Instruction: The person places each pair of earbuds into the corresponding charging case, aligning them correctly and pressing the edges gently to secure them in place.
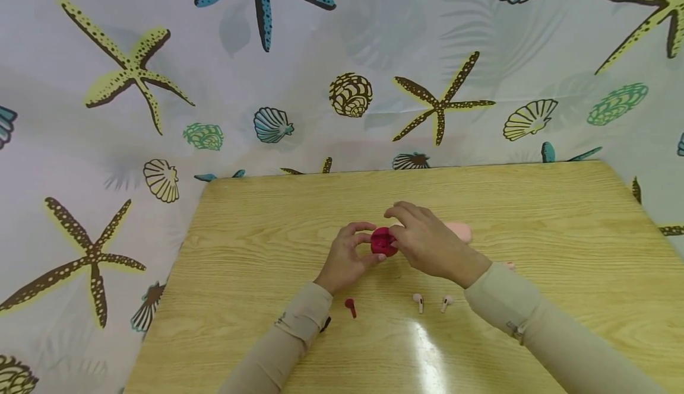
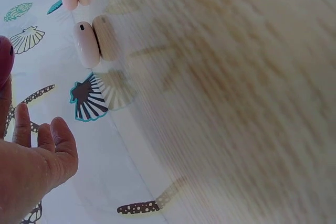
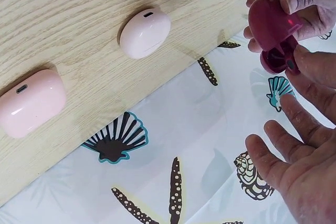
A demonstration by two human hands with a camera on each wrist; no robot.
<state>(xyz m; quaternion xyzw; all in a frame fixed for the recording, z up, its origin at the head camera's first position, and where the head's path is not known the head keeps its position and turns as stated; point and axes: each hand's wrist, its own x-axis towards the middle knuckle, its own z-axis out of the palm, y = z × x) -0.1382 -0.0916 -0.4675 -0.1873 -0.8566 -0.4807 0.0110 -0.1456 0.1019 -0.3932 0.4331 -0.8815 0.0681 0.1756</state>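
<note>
My left hand holds a magenta earbud case above the table, its lid raised. In the right wrist view the left fingers wrap the rounded back of the case. My right hand is at the case mouth; its thumb and index finger pinch a dark magenta earbud there, the other fingers spread. Another magenta earbud lies on the table near the left wrist. Two pale earbuds lie to its right. The left wrist view catches only an edge of the held case.
Behind the right hand stand a pink case and a paler pink case. A small pink thing shows beside the right sleeve, and a black thing under the left sleeve. The wooden table ends at a shell-patterned cloth.
</note>
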